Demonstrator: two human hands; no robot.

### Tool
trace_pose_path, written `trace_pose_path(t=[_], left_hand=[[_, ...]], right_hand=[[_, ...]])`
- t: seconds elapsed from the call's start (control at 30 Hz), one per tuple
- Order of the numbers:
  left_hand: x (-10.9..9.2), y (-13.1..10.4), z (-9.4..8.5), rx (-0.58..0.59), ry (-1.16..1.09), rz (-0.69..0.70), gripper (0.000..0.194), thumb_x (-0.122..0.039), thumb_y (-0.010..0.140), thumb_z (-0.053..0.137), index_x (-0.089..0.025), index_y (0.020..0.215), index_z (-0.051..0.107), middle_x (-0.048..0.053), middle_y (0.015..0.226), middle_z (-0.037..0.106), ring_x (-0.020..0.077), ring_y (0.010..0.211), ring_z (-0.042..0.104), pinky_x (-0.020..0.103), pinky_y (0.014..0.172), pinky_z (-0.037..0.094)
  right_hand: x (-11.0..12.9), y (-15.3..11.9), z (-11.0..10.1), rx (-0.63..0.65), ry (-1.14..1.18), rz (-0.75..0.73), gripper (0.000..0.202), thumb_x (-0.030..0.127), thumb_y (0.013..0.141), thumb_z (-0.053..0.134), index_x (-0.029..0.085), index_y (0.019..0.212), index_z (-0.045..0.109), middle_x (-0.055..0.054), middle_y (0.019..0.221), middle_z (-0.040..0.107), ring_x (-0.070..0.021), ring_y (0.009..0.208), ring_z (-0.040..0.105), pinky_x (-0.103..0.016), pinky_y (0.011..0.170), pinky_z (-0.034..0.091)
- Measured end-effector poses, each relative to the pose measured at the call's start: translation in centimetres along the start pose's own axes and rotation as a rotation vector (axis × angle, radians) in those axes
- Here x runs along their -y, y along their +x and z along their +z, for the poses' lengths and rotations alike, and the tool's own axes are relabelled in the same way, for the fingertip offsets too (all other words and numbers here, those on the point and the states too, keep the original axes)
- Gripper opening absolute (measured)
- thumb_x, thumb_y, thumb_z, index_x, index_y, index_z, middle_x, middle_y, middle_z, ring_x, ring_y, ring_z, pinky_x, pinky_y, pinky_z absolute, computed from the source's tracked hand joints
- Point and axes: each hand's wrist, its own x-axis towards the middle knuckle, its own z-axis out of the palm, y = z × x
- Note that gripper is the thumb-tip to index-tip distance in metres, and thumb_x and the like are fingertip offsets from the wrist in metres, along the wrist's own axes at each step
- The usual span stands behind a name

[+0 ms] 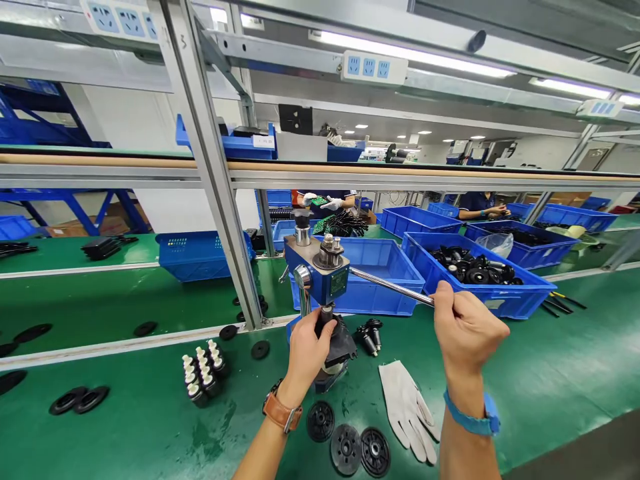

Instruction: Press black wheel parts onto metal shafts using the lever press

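A blue hand-operated arbor press stands on the green bench in front of me. My right hand is closed in a fist around the end of its metal lever, which points out to the right. Under the press ram, my left hand grips a small black part, mostly covered by the fingers. Two black parts with shafts lie just right of the press. Nearer to me are several black discs and a white glove.
Black cylinders with white tips stand grouped at left. Flat black rings lie farther left. Behind the press is a blue bin; another bin holds black parts. A metal upright rises left of the press. Co-workers' hands show beyond.
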Motion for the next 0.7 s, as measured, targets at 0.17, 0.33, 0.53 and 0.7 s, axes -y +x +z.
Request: trace_pose_path(t=[0.17, 0.33, 0.53, 0.7], left_hand=[[0.1, 0.1, 0.0, 0.004, -0.006, -0.004, 0.032, -0.038, 0.094, 0.059, -0.018, 0.115, 0.073, 0.012, 0.101, 0.081, 0.0308, 0.096, 0.076, 0.041, 0.086, 0.058], [1.3, 0.7, 0.2, -0.021, -0.009, -0.064, 0.044, -0.052, 0.089, 0.058, -0.017, 0.111, 0.074, 0.012, 0.093, 0.081, 0.0328, 0.089, 0.076, 0.040, 0.079, 0.058], [0.6, -0.3, -0.1, 0.004, -0.022, -0.042, 0.043, -0.055, 0.088, 0.061, -0.021, 0.109, 0.076, 0.008, 0.093, 0.082, 0.0316, 0.087, 0.077, 0.038, 0.076, 0.060], [-1.2, -4.2, 0.6, -0.092, -0.069, 0.313, 0.031, -0.046, 0.091, 0.066, -0.024, 0.110, 0.077, 0.009, 0.115, 0.080, 0.0312, 0.105, 0.076, 0.047, 0.093, 0.062]], right_hand=[[-0.3, -0.8, 0.4, -0.039, 0.052, -0.031, 0.056, 0.029, 0.100, 0.061, 0.018, 0.048, 0.041, 0.005, 0.052, 0.034, -0.0069, 0.050, 0.029, -0.028, 0.054, 0.023], [0.0, -0.6, 0.8, -0.002, 0.097, 0.046, 0.058, 0.032, 0.103, 0.054, 0.020, 0.048, 0.037, 0.003, 0.051, 0.039, -0.0081, 0.050, 0.033, -0.028, 0.055, 0.027], [1.0, 1.2, -0.8, 0.042, 0.281, 0.156, 0.029, 0.040, 0.102, 0.054, 0.017, 0.102, 0.072, -0.010, 0.097, 0.070, -0.0173, 0.082, 0.063, -0.029, 0.070, 0.050], [3.1, -4.0, -2.0, 0.238, 0.391, 0.180, 0.057, 0.043, 0.098, 0.060, 0.018, 0.148, 0.052, -0.015, 0.119, 0.070, -0.0227, 0.095, 0.068, -0.036, 0.080, 0.057]])
